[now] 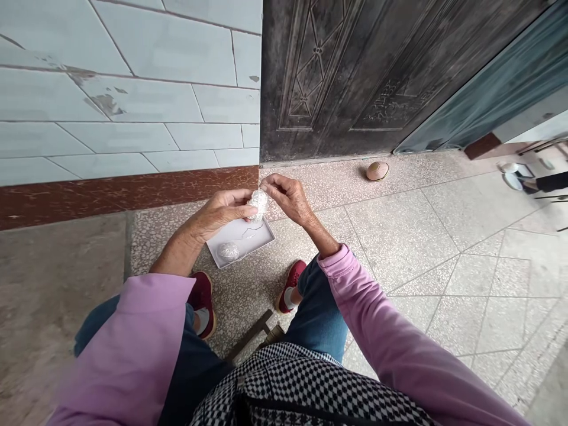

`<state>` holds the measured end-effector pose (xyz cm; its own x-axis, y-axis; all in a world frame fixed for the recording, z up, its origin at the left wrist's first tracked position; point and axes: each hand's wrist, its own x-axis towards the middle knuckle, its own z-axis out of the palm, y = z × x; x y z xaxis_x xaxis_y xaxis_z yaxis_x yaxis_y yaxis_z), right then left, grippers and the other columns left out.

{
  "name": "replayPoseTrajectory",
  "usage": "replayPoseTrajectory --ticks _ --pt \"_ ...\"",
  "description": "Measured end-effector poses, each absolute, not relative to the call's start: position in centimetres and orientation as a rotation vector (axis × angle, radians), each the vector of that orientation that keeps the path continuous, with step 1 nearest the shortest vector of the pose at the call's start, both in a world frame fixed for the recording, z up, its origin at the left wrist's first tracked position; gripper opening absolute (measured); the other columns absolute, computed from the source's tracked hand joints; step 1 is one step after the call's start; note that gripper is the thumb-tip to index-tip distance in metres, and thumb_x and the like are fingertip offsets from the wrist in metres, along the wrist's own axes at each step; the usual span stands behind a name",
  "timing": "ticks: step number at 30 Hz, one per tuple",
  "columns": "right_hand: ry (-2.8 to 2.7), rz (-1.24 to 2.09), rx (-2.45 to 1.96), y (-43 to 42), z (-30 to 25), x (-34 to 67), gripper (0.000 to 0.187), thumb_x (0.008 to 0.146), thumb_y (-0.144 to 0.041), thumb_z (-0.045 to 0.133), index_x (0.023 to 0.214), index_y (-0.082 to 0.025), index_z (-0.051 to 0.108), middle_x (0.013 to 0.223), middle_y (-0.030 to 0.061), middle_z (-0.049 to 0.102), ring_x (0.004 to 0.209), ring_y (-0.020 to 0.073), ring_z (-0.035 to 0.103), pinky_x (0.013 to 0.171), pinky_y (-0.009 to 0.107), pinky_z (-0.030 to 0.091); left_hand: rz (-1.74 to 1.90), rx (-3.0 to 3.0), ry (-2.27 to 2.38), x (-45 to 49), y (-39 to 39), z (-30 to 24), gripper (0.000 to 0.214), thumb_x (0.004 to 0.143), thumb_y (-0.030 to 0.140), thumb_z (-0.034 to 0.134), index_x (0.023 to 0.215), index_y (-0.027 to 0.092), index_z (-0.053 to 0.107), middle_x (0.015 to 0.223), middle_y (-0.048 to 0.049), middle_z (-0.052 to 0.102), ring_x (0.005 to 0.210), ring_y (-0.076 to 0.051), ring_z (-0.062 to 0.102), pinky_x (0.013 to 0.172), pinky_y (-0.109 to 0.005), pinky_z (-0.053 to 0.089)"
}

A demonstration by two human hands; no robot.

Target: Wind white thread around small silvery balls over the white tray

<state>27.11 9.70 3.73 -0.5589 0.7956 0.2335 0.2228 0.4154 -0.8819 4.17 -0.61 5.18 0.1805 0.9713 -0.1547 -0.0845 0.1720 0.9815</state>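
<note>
Leftmost, a pale glazed tile wall (124,112) is edged by a red-brown skirting band (110,198), and a shallow white box lid (248,251) is set on the speckled terrazzo floor (465,284), just beyond the red shoes (203,302). A small ball of white thread (228,251) is left lying in that lid, with a fine loose strand (251,232) trailed across it. Just above the lid's far corner, a larger ball of white thread (258,204) is cradled by the left hand (222,213), in a firm but unclenched grasp. Close beside it, the right hand (286,198) is pinched, thumb against forefinger, on a fine strand at the ball's top, though that strand is barely visible. A light, even pinch is best kept, with the ball held loosely enough to be turned, so that snagging is avoided. Further right, a pink oval object (377,171) is seen at the foot of a dark embossed door (319,77), and another person's foot (512,176) is glimpsed at the far right.
</note>
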Motion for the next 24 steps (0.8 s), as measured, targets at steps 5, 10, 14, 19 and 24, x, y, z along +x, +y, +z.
replayPoseTrajectory --ticks 5,10,14,19,24 --pt "-1.896 1.338 -0.833 9.4 3.1 25.9 0.062 0.121 -0.083 0.084 0.097 -0.027 0.074 0.087 0.0022 0.068 0.088 0.0242 0.065 0.081 0.037 0.058 1.178 0.972 1.032 4.2 -0.4 4.7 0.055 0.074 0.041 0.118 0.116 0.02 0.088 0.106 -0.0084 0.085 0.091 -0.025 0.078 0.084 -0.037 0.063" --pt "-1.996 1.242 -0.87 8.5 3.0 25.2 0.069 0.124 -0.088 0.074 0.093 -0.027 0.067 0.083 0.0008 0.064 0.089 0.0245 0.066 0.085 0.036 0.054 1.379 0.892 1.08 4.4 0.2 4.2 0.064 0.066 0.041 0.121 0.112 0.022 0.082 0.11 -0.0107 0.086 0.101 -0.03 0.081 0.086 -0.04 0.067" --pt "-2.146 1.189 -0.891 7.6 3.2 24.8 0.067 0.129 -0.084 0.067 0.092 -0.028 0.063 0.081 0.001 0.062 0.089 0.0253 0.066 0.089 0.037 0.054 1.5 0.829 1.078 4.2 0.8 3.8 0.059 0.071 0.039 0.116 0.113 0.022 0.08 0.119 -0.0123 0.087 0.106 -0.027 0.08 0.086 -0.036 0.067" --pt "-2.329 1.133 -0.956 6.1 3.9 24.4 0.057 0.131 -0.065 0.077 0.09 -0.029 0.06 0.088 0.0046 0.072 0.093 0.0275 0.07 0.096 0.039 0.059 1.592 0.826 1.198 3.7 1.2 3.0 0.059 0.071 0.043 0.111 0.115 0.023 0.076 0.119 -0.0117 0.088 0.109 -0.029 0.081 0.085 -0.035 0.066" --pt "-2.375 1.101 -0.921 6.2 4.1 24.8 0.042 0.132 -0.041 0.078 0.094 -0.028 0.066 0.102 0.0061 0.08 0.104 0.0279 0.078 0.106 0.038 0.06 1.524 0.966 1.421 3.5 1.4 2.5 0.062 0.067 0.046 0.11 0.113 0.024 0.075 0.11 -0.0086 0.088 0.104 -0.03 0.082 0.084 -0.036 0.064"
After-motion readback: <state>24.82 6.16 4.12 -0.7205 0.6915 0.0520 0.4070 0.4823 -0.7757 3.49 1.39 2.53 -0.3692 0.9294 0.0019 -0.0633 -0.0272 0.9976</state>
